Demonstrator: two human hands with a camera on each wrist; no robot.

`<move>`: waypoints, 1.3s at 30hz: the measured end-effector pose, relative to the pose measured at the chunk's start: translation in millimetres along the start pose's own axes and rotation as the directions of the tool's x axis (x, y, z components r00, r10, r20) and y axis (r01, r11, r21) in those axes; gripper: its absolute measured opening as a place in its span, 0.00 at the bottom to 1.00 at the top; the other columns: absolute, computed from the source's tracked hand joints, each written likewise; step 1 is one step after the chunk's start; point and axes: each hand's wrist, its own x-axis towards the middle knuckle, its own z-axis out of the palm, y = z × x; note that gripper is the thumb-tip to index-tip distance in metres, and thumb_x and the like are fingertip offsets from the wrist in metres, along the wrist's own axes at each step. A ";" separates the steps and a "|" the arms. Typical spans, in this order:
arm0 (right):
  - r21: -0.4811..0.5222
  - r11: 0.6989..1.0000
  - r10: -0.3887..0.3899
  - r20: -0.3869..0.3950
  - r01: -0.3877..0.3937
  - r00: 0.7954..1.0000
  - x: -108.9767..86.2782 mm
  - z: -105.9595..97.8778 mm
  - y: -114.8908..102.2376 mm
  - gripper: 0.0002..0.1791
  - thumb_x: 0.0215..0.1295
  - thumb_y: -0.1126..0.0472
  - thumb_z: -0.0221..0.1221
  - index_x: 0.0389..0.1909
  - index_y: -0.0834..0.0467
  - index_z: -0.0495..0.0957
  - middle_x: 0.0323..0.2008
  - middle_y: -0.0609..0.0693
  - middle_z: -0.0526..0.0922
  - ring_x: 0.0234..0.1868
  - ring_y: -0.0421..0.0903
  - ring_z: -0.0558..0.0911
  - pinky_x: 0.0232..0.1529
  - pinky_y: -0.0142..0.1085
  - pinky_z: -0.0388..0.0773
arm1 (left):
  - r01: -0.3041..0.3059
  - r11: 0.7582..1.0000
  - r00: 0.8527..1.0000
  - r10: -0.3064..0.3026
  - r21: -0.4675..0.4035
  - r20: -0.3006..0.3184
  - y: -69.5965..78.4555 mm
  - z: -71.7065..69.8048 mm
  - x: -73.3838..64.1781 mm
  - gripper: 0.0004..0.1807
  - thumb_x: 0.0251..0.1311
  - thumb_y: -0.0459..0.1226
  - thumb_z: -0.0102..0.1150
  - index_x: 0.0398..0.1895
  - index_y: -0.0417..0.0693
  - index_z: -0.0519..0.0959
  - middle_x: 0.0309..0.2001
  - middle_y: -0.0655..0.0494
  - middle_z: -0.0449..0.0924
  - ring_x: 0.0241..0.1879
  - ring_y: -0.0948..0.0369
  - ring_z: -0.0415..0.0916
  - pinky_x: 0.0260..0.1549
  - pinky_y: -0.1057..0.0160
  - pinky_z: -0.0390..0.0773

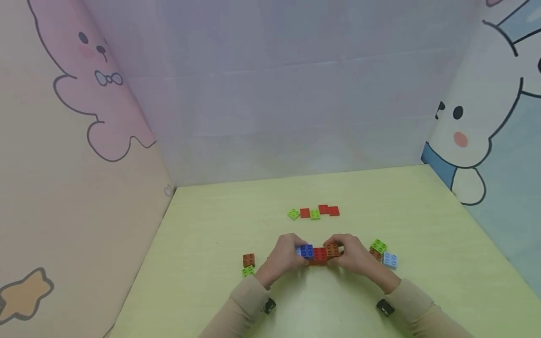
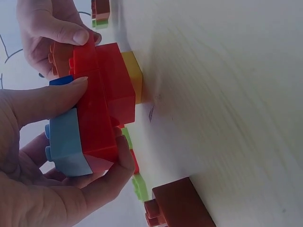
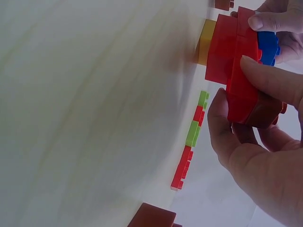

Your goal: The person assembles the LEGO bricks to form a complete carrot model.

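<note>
Both hands hold one build of toy building bricks between them, near the middle of the table. My left hand [image 1: 284, 257] grips its left end, thumb on the red side and fingers under and behind. At the other end, my right hand [image 1: 356, 257] holds the build the same way. Red bricks [image 1: 320, 255] form the long middle layer. On top sit a light blue brick [image 2: 68, 142], a blue brick [image 1: 307, 251] and a brown brick [image 1: 332, 249]. Underneath, a yellow brick [image 3: 206, 41] is the lowest layer. Fingers partly cover both ends.
Behind the hands lies a row of thin red plates [image 1: 305, 213] and lime green plates [image 1: 314, 214]. To the left are a brown brick [image 1: 249, 260] and a lime green brick [image 1: 247, 271]. On the right, another lime green brick [image 1: 378, 245] stands beside a light blue one [image 1: 390, 260].
</note>
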 end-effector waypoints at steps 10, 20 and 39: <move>0.000 1.000 -0.001 0.015 0.001 1.000 1.5 -1.1 3.9 0.20 0.46 0.68 0.73 0.42 0.54 0.81 0.40 0.44 0.80 0.43 0.48 0.77 0.44 0.47 0.74 | 0.037 0.998 0.999 -0.038 -0.042 -0.024 -5.6 0.7 -2.6 0.21 0.40 0.35 0.77 0.43 0.50 0.86 0.42 0.58 0.77 0.43 0.59 0.70 0.40 0.57 0.74; 0.036 0.999 -0.030 0.012 0.029 0.999 -4.8 -2.2 5.5 0.22 0.48 0.66 0.72 0.46 0.57 0.80 0.41 0.46 0.80 0.44 0.48 0.78 0.40 0.38 0.79 | 0.014 0.999 0.999 -0.017 -0.050 -0.050 -11.8 2.5 1.1 0.19 0.39 0.36 0.78 0.40 0.52 0.86 0.40 0.60 0.77 0.42 0.58 0.70 0.37 0.58 0.74; -0.206 0.979 -0.049 -0.248 -0.003 0.968 -22.6 -47.1 24.3 0.20 0.53 0.64 0.69 0.47 0.65 0.79 0.46 0.60 0.80 0.49 0.61 0.77 0.48 0.55 0.72 | 0.050 0.995 0.997 -0.055 -0.091 -0.054 -11.1 5.8 0.5 0.21 0.39 0.35 0.78 0.41 0.51 0.86 0.42 0.56 0.76 0.41 0.58 0.70 0.36 0.57 0.74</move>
